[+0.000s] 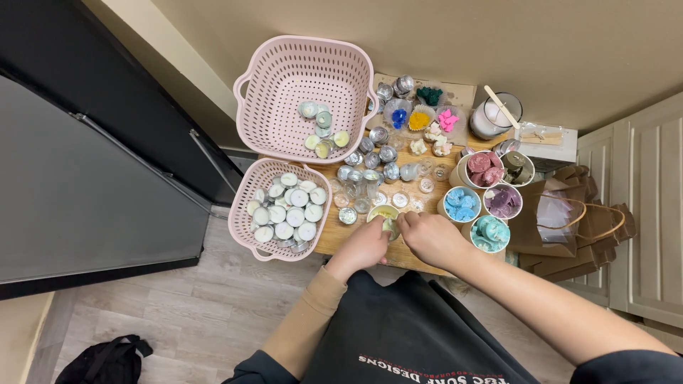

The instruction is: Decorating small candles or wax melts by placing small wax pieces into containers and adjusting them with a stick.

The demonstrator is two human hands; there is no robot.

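My left hand (364,247) and my right hand (429,237) meet at the near edge of a small wooden table (334,238). Between their fingertips sits a small pale yellow tealight candle (390,226), which both hands pinch. Just beyond it lies a round yellowish cup (383,211). Several empty metal tealight cups (370,162) and clear plastic cups (353,190) are scattered across the middle of the table.
A large pink basket (284,67) holds a few candles. A smaller pink basket (245,227) is full of white tealights. Paper cups of coloured wax pieces (462,205) stand right. A white jar with a stick (494,116), brown paper bags (562,220), a black bag (107,361) on the floor.
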